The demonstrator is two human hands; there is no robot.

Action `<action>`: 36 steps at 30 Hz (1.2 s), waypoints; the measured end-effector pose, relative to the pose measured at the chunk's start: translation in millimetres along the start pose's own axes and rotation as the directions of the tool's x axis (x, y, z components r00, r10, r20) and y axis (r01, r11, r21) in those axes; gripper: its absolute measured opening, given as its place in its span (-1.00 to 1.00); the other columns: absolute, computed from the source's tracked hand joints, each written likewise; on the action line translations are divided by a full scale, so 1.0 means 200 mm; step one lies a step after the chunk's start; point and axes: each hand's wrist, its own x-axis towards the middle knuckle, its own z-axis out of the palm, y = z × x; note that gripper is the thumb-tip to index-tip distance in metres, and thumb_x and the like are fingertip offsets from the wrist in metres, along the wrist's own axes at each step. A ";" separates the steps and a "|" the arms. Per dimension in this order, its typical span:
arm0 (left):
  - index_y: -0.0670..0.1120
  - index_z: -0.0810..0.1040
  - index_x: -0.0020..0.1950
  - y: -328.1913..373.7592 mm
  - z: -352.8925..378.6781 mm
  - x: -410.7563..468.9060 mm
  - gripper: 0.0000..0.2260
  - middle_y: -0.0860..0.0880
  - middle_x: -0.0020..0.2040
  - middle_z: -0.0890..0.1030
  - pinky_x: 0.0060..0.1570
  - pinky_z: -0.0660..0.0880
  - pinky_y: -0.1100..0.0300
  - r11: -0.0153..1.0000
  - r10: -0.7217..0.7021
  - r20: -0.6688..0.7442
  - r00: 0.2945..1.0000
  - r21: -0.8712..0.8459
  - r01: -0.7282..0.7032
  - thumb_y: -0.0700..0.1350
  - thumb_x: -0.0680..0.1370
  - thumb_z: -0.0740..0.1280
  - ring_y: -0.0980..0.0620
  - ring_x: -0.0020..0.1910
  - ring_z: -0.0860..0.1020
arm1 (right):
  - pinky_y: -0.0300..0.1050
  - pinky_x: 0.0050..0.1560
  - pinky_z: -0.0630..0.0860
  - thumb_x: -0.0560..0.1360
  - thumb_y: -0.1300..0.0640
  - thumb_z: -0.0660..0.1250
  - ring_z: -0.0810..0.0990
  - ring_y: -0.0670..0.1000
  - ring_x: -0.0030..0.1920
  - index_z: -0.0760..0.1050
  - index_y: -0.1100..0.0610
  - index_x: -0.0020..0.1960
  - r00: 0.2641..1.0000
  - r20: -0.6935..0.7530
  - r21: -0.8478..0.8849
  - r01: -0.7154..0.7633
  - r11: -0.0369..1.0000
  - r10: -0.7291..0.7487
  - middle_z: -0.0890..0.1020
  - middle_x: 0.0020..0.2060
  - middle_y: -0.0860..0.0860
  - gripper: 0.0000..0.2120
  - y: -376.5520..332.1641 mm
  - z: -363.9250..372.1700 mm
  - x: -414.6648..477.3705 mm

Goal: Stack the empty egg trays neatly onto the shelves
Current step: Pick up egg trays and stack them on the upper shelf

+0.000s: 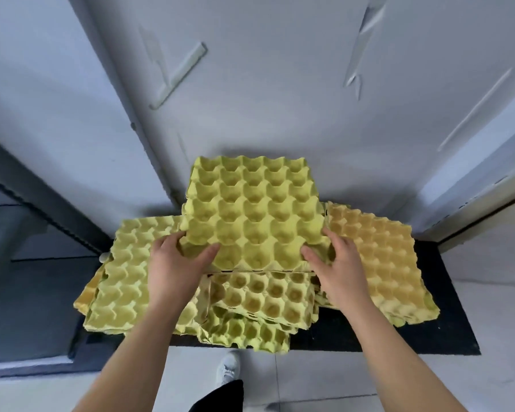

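Observation:
A yellow-green egg tray (252,212) is lifted above a loose pile of trays. My left hand (176,263) grips its near left corner, thumb on top and fingers underneath. My right hand (335,263) grips its near right corner the same way. Below it lie a green tray on the left (128,278), an orange-tinted tray on the right (378,257), and a stack of trays in front (259,304), partly hidden by my hands. No shelf is clearly in view.
The pile sits on a black mat (446,322) against a pale wall (280,84). A dark frame or rail (42,209) runs along the left. Light floor tiles (324,382) lie in front, with a white shoe (228,368) near the pile.

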 end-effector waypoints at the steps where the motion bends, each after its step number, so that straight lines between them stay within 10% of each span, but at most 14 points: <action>1: -0.06 0.46 0.39 0.00 -0.05 -0.05 -0.30 -0.04 0.32 0.44 0.21 0.46 0.01 1.000 -0.012 -0.037 0.999 -0.027 0.011 0.24 0.35 0.50 -0.04 0.23 0.48 | -0.03 0.30 0.36 0.42 -0.33 0.28 0.36 0.02 0.33 0.28 -0.09 0.45 0.999 0.004 0.004 0.052 0.999 -0.052 0.35 0.34 0.01 -0.32 -0.04 -0.03 -0.01; 6: 0.05 0.57 0.21 -0.02 -0.35 -0.28 -0.29 0.04 0.20 0.55 0.09 0.56 -0.06 0.993 -0.033 -0.229 0.973 -0.118 0.006 0.51 0.26 0.36 0.05 0.12 0.57 | -0.07 0.23 0.38 0.43 -0.39 0.22 0.40 -0.02 0.27 0.37 -0.03 0.40 0.954 -0.018 -0.013 0.300 0.954 -0.301 0.42 0.28 0.00 -0.33 -0.30 -0.12 -0.13; 17: -0.04 0.51 0.34 0.03 -1.18 -0.61 -0.39 0.01 0.24 0.46 0.20 0.45 0.04 0.976 0.002 -0.626 0.780 -0.167 -0.136 0.27 0.40 0.42 0.04 0.19 0.47 | -0.13 0.03 0.36 0.42 -0.40 0.23 0.44 -0.05 0.06 0.43 0.02 0.33 0.782 -0.095 0.099 0.623 0.776 -0.616 0.45 0.08 -0.05 -0.34 -1.07 -0.11 -0.45; 24: -0.01 0.53 0.30 -0.19 -1.79 -0.65 -0.40 0.02 0.24 0.46 0.19 0.47 0.06 0.958 0.016 -0.730 0.684 -0.185 -0.220 0.32 0.40 0.40 0.04 0.16 0.50 | -0.08 0.06 0.44 0.36 -0.39 0.21 0.47 -0.03 0.03 0.46 -0.03 0.28 0.669 -0.169 0.167 0.743 0.648 -0.724 0.49 0.03 -0.03 -0.36 -1.67 0.10 -0.73; 36: 0.15 0.54 0.23 -0.91 -2.92 -0.60 -0.15 0.00 0.17 0.58 0.21 0.51 -0.03 0.951 0.041 -0.698 0.715 -0.193 -0.243 0.55 0.05 0.45 0.03 0.14 0.58 | -0.09 -0.06 0.41 0.31 -0.44 0.12 0.49 0.06 0.01 0.50 0.03 0.23 0.582 -0.163 0.247 0.806 0.538 -0.797 0.53 -0.07 0.03 -0.28 -2.60 0.85 -1.28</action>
